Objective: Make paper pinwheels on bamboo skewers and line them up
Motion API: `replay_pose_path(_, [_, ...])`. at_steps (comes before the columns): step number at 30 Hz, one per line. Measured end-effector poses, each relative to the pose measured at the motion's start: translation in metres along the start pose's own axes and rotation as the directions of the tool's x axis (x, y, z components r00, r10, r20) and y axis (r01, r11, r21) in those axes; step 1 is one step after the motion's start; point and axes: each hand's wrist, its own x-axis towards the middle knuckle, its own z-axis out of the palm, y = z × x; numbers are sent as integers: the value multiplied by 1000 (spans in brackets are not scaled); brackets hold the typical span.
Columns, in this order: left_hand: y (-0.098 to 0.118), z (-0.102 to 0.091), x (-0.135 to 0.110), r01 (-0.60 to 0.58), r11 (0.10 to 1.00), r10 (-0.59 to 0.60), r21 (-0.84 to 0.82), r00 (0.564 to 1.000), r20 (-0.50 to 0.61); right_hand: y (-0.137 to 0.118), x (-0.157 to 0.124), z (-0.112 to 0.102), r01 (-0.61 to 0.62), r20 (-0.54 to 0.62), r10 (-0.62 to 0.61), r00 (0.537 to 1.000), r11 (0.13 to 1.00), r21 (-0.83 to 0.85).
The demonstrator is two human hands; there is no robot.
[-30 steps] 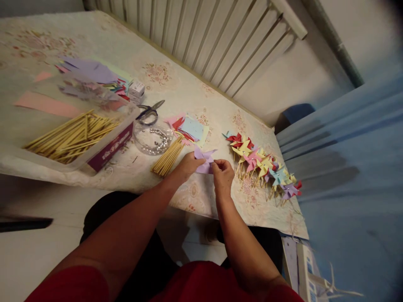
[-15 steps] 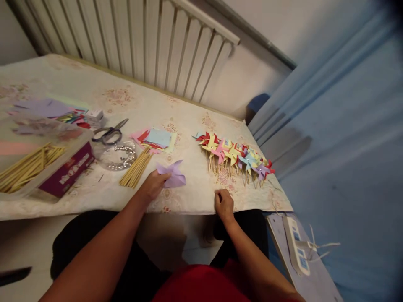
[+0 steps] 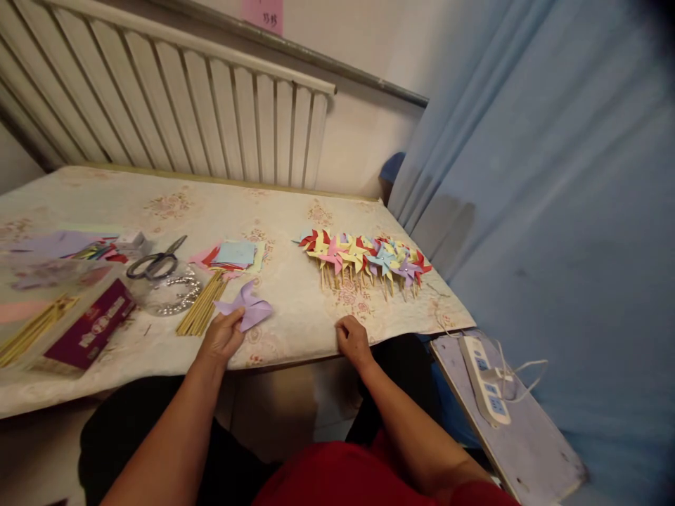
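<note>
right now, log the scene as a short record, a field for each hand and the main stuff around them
left hand: fingers pinch folded purple paper
right hand: curled at the table's near edge; no held thing shows
beside left hand: bundle of sticks
beyond sticks: colored paper squares, light blue on top
left of sticks: clear dish with shiny bits; scissors behind it
beyond right hand: paper pinwheels on sticks, clustered

Bare tablecloth [image 3: 300, 334] gives a passage between my left hand [image 3: 224, 336] and right hand [image 3: 354, 341] — purple paper [image 3: 255, 311] from the left juts partly in. Pinwheels [image 3: 358, 254] block beyond my right; bundled sticks [image 3: 199, 309], a bead dish [image 3: 150, 301] and scissors [image 3: 159, 263] crowd my left.
</note>
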Motion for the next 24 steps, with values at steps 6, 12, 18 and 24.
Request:
replay_pose_path(6, [-1, 1, 1, -4, 1000, 4, -27, 1000, 8, -1, -4, -5, -18, 7, 18, 1000, 996, 86])
replay_pose_path(12, [-3, -3, 4, 2, 1000, -2, -29, 1000, -20, -11, 3, -16, -322, 59, 317, 946, 914, 248])
replay_pose_path(18, [-3, -3, 0, -8, 999, 8, -38, 1000, -4, -47, 32, -38, -582, 197, 583, 789, 602, 547])
replay_pose_path(24, [-2, 0, -6, -29, 999, 28, -45, 999, -15, -153, 63, -116, -317, 231, 217, 948, 625, 713])
